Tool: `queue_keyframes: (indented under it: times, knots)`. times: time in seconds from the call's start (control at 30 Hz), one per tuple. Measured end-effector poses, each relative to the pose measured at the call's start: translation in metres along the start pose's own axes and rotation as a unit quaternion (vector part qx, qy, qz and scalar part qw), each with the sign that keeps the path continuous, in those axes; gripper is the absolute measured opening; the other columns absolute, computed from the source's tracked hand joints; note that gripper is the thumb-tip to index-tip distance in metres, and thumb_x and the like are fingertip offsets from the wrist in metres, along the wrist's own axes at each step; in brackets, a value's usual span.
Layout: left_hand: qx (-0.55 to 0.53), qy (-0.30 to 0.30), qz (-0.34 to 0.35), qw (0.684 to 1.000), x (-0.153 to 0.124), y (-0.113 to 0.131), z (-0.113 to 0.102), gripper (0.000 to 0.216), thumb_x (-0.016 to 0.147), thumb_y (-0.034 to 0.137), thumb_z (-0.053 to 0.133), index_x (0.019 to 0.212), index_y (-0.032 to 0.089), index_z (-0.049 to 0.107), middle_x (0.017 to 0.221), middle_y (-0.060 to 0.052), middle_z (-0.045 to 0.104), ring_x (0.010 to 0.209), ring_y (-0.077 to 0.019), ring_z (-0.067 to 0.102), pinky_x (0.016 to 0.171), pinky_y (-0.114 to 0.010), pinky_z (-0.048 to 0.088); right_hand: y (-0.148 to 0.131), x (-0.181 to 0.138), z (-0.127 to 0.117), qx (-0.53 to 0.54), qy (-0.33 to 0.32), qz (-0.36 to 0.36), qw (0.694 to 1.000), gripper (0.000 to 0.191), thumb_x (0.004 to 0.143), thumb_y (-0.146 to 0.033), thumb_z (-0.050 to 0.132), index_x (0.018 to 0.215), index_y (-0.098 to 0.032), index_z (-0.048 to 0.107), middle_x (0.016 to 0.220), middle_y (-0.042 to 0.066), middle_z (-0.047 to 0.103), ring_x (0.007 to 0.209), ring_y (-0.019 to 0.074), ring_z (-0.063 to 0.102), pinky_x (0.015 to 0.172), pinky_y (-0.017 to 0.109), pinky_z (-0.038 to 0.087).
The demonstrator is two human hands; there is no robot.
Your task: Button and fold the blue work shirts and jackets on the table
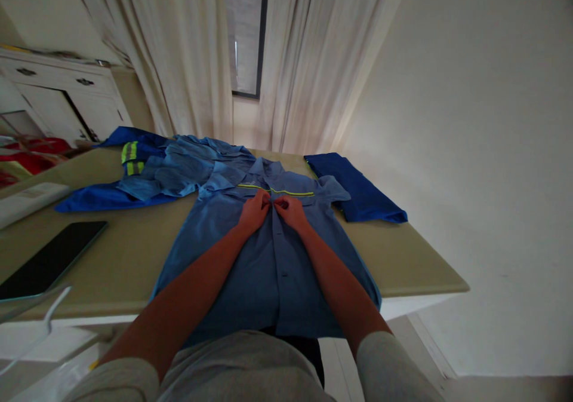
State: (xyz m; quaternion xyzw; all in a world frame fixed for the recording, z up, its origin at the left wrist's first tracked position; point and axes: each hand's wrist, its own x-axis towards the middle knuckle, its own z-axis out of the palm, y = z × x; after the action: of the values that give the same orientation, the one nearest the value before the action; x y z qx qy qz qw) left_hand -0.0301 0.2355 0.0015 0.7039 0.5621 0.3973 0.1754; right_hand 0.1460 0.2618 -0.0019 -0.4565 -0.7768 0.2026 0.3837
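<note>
A blue short-sleeved shirt [233,270] with yellow piping across the chest lies face up on the table, its collar away from me and its hem hanging over the front edge. My left hand [256,209] pinches the button placket at chest height from the left. Close beside it, my right hand [289,211] pinches the same placket from the right. Any button between the fingertips is too small to make out. Below the hands, the placket runs down with buttonholes showing.
Crumpled blue garments [188,163] with reflective strips lie at the back left. Folded dark blue cloth [358,190] lies at the right. A black tablet-like device [54,258] and a white box [31,202] are on the left of the table [403,264]. Curtains hang behind; a wall stands right.
</note>
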Motion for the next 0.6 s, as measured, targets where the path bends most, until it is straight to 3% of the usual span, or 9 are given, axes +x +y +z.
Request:
queue_keyframes:
  times: [0.17,0.4,0.6]
  knots:
    - [0.025,-0.013,0.026,0.999,-0.0015,0.0001,-0.0008,0.031,0.088,0.009,0.057,0.115,0.023,0.060,0.101,-0.004,0.077,0.098,-0.0239,0.073,0.092,-0.036,0.054,-0.0026,-0.0016,-0.0004,-0.036,-0.008,-0.016,0.999,0.012,0.090,-0.018,0.068,0.098,-0.019,0.076,0.095,0.006,0.077,0.085,0.0189,0.070,0.084,0.031,0.053]
    - [0.023,-0.020,0.081,0.996,-0.0031,0.0033,0.0012,0.045,0.090,0.007,0.051,0.132,0.021,0.058,0.100,-0.004,0.075,0.100,-0.0230,0.071,0.096,-0.036,0.054,-0.0040,-0.0024,-0.0002,-0.047,-0.006,0.013,0.999,0.016,0.093,-0.015,0.062,0.100,-0.019,0.076,0.099,0.007,0.078,0.088,0.0191,0.070,0.085,0.031,0.052]
    - [0.052,-0.027,0.118,0.991,-0.0042,0.0066,-0.0011,0.042,0.092,0.006,0.048,0.128,0.021,0.065,0.120,-0.007,0.073,0.114,-0.0223,0.067,0.104,-0.035,0.051,-0.0013,-0.0025,0.0008,-0.024,0.019,0.030,0.999,0.012,0.093,-0.018,0.063,0.099,-0.019,0.073,0.096,0.006,0.077,0.085,0.0182,0.070,0.083,0.030,0.053]
